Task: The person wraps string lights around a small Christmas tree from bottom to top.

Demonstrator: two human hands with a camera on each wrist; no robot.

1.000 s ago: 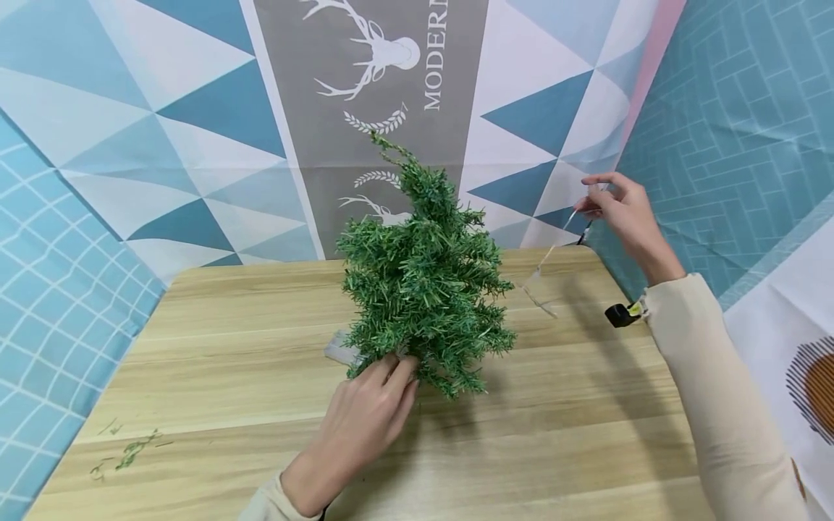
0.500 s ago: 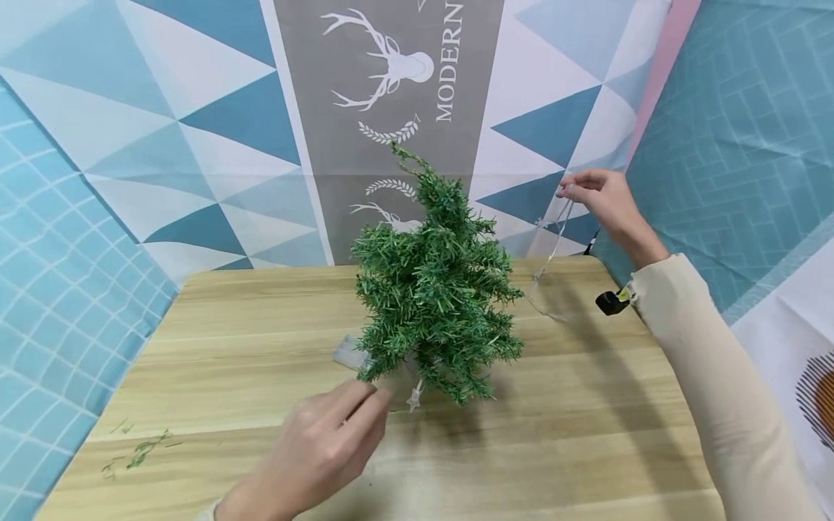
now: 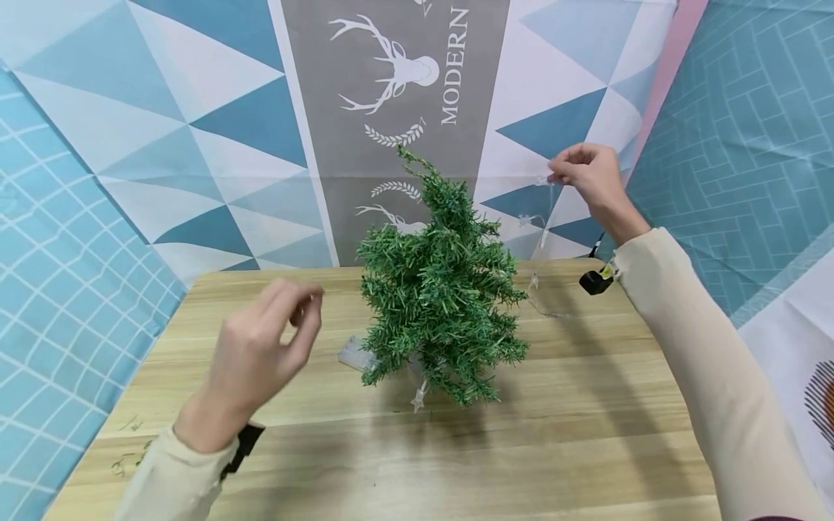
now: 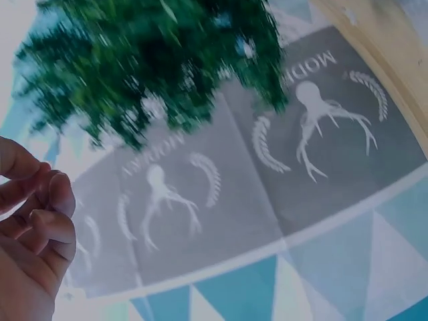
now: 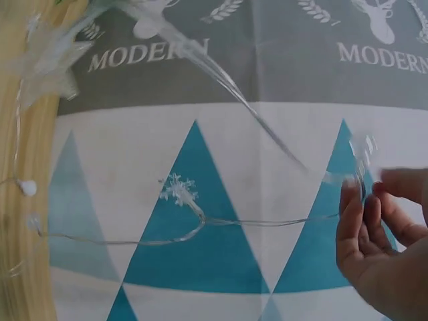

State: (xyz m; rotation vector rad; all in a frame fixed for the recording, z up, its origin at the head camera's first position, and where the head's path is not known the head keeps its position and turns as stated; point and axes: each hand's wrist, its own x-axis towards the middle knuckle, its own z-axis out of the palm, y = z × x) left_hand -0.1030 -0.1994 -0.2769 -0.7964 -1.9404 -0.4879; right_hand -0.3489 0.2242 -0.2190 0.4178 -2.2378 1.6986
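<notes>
A small artificial Christmas tree (image 3: 446, 289) stands upright on the wooden table. My left hand (image 3: 260, 347) is raised to the left of the tree, apart from it, with loosely curled fingers and nothing visible between them. My right hand (image 3: 591, 177), up behind the tree's right side, pinches a clear string of lights (image 5: 267, 223). The string hangs toward the table and carries a snowflake (image 5: 177, 190) and a star (image 5: 47, 63), which is blurred. Another clear star (image 3: 418, 399) dangles at the tree's lower front. The string's course among the branches is hidden.
A flat greyish piece (image 3: 356, 353) lies at the tree's left foot. Green needle scraps (image 3: 133, 441) lie on the table (image 3: 554, 449) near the left sleeve. A patterned cloth backdrop (image 3: 247, 145) rises behind the table, with blue tiled sheets on both sides.
My left hand has left the tree's lower front and moved up and left, uncovering the dangling star. My right hand has shifted left and slightly up with the string of lights.
</notes>
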